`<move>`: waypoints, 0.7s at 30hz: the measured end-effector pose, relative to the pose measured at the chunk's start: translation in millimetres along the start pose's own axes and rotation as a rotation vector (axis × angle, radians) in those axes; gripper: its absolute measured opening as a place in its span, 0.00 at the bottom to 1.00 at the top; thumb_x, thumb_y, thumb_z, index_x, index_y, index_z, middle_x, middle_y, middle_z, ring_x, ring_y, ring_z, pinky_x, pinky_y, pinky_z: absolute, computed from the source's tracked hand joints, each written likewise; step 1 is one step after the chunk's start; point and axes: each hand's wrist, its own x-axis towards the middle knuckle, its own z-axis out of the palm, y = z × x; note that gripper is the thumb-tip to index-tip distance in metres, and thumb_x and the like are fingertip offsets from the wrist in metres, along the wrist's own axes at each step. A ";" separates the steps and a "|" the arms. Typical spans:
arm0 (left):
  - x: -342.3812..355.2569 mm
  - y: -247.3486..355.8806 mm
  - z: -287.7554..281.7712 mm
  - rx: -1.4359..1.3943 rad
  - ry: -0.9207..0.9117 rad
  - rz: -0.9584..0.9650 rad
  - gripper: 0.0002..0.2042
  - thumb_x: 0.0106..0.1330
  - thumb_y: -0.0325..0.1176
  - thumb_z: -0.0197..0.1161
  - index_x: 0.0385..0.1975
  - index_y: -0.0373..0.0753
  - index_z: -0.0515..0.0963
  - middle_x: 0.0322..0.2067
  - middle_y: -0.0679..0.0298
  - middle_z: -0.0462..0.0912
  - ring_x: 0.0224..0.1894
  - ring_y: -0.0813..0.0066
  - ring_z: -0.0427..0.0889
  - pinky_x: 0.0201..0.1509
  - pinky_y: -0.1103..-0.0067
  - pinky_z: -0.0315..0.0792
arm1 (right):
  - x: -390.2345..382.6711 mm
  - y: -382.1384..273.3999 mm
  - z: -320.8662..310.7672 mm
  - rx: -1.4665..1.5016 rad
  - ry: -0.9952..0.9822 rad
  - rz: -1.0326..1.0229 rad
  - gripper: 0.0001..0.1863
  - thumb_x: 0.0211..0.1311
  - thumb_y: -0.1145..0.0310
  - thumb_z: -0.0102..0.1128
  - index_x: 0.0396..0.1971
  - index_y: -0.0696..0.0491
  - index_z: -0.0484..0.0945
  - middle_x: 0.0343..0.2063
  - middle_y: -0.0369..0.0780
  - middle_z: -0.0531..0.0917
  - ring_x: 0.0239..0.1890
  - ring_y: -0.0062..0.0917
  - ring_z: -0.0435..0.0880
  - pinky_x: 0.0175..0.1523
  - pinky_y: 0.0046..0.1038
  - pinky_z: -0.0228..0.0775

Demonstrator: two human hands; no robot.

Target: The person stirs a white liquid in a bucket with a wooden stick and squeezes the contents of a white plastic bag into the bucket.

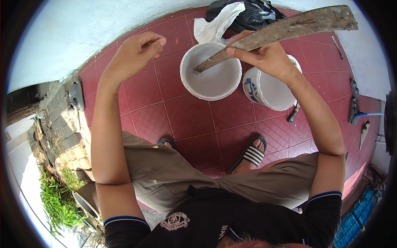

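Observation:
My right hand (269, 58) grips a long, weathered wooden plank (306, 25), thumb on the near side. The plank slants up to the right, and its narrower lower end is over the mouth of a white bucket (211, 84). Whether that end touches the bucket's inside I cannot tell. A pale, whitish surface shows inside this bucket. My left hand (144, 47) is raised to the left of the bucket, fingers curled in, with nothing seen in them. Just right of the first bucket stands a second white bucket (275, 93) with a blue print, partly behind my right hand and wrist.
A white sack (215, 25) and a black plastic bag (256, 14) lie behind the buckets on red floor tiles (144, 91). A scraper (294, 113) rests beside the second bucket. Farther right are a blue-handled tool (354, 111) and a thin stick (337, 47). White walls border the floor.

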 end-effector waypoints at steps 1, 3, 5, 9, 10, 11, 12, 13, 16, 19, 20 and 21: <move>0.3 -2.1 -0.8 0.000 0.001 -0.002 0.18 0.74 0.46 0.61 0.48 0.35 0.82 0.35 0.65 0.83 0.39 0.76 0.83 0.48 0.77 0.76 | 0.0 -0.3 0.5 0.001 -0.002 -0.001 0.12 0.63 0.63 0.73 0.41 0.54 0.87 0.31 0.31 0.85 0.35 0.13 0.80 0.42 0.19 0.74; 1.9 -6.3 -2.5 0.011 -0.005 0.036 0.19 0.74 0.46 0.61 0.48 0.34 0.81 0.35 0.65 0.83 0.39 0.76 0.83 0.47 0.77 0.76 | 0.3 -0.4 0.9 0.037 -0.050 -0.032 0.12 0.63 0.63 0.73 0.40 0.55 0.86 0.30 0.31 0.85 0.35 0.12 0.80 0.42 0.19 0.75; 0.7 -7.3 -1.7 0.003 -0.002 0.018 0.19 0.74 0.46 0.61 0.48 0.34 0.81 0.35 0.65 0.83 0.39 0.76 0.83 0.47 0.77 0.76 | 0.6 -4.2 -3.6 0.082 -0.098 0.049 0.13 0.63 0.63 0.73 0.40 0.56 0.86 0.31 0.32 0.85 0.35 0.13 0.82 0.42 0.20 0.76; -2.1 -5.3 -2.6 -0.001 0.003 -0.012 0.19 0.74 0.47 0.61 0.47 0.34 0.81 0.35 0.64 0.83 0.39 0.76 0.82 0.47 0.76 0.76 | 3.1 -12.6 -22.2 0.042 -0.131 0.287 0.17 0.62 0.60 0.73 0.43 0.57 0.86 0.32 0.40 0.88 0.34 0.21 0.86 0.44 0.25 0.79; -2.4 -5.8 -3.3 -0.004 0.003 -0.012 0.19 0.74 0.47 0.61 0.47 0.34 0.81 0.35 0.64 0.83 0.39 0.76 0.82 0.47 0.76 0.76 | 3.7 -14.9 -27.0 0.040 -0.132 0.288 0.17 0.62 0.60 0.73 0.43 0.57 0.86 0.32 0.40 0.88 0.34 0.21 0.86 0.44 0.25 0.79; -2.4 -6.7 -4.1 0.003 0.002 -0.002 0.19 0.74 0.47 0.61 0.47 0.34 0.81 0.35 0.64 0.83 0.39 0.76 0.83 0.47 0.76 0.76 | 4.4 -17.1 -31.4 0.001 -0.082 0.290 0.17 0.62 0.59 0.73 0.42 0.57 0.86 0.31 0.39 0.88 0.33 0.20 0.86 0.43 0.25 0.79; -1.7 -6.5 -4.6 0.014 0.000 0.007 0.19 0.74 0.47 0.61 0.47 0.34 0.81 0.35 0.64 0.83 0.39 0.76 0.83 0.47 0.76 0.76 | 4.5 -16.4 -34.5 -0.033 -0.031 0.291 0.17 0.63 0.59 0.72 0.42 0.57 0.86 0.31 0.38 0.88 0.32 0.19 0.85 0.42 0.25 0.78; -1.2 -7.2 -4.9 0.016 0.000 0.005 0.19 0.74 0.47 0.61 0.47 0.34 0.81 0.35 0.64 0.83 0.39 0.76 0.83 0.47 0.76 0.76 | 4.4 -13.6 -35.6 -0.030 -0.031 0.290 0.17 0.63 0.59 0.72 0.42 0.57 0.86 0.31 0.38 0.88 0.32 0.19 0.85 0.42 0.25 0.78; 0.6 -10.4 -4.8 0.022 -0.002 0.036 0.19 0.75 0.47 0.61 0.49 0.35 0.82 0.34 0.66 0.83 0.40 0.76 0.84 0.44 0.80 0.75 | 5.4 -5.2 -32.8 -0.066 0.051 0.150 0.13 0.63 0.62 0.73 0.39 0.57 0.87 0.33 0.36 0.88 0.33 0.16 0.85 0.41 0.22 0.79; 1.9 -11.3 -3.7 -0.001 -0.009 0.002 0.19 0.75 0.47 0.61 0.49 0.35 0.81 0.34 0.66 0.83 0.40 0.77 0.84 0.44 0.80 0.75 | 8.2 -2.7 -17.7 -0.169 0.054 0.098 0.13 0.63 0.62 0.73 0.40 0.55 0.87 0.31 0.33 0.87 0.34 0.14 0.83 0.42 0.21 0.76; 1.3 -10.9 -3.7 -0.002 -0.008 -0.004 0.19 0.74 0.47 0.61 0.48 0.34 0.81 0.35 0.65 0.83 0.40 0.76 0.84 0.46 0.78 0.75 | 7.2 -5.5 -11.1 -0.126 0.025 0.062 0.13 0.63 0.62 0.73 0.40 0.55 0.87 0.30 0.32 0.86 0.35 0.13 0.82 0.42 0.20 0.75; 0.5 -10.3 -3.4 -0.004 -0.008 -0.010 0.20 0.74 0.47 0.61 0.47 0.33 0.81 0.35 0.64 0.84 0.40 0.75 0.83 0.48 0.76 0.76 | 5.6 -7.6 -5.6 -0.084 -0.004 0.028 0.12 0.63 0.62 0.73 0.41 0.54 0.87 0.29 0.31 0.85 0.36 0.13 0.82 0.43 0.20 0.74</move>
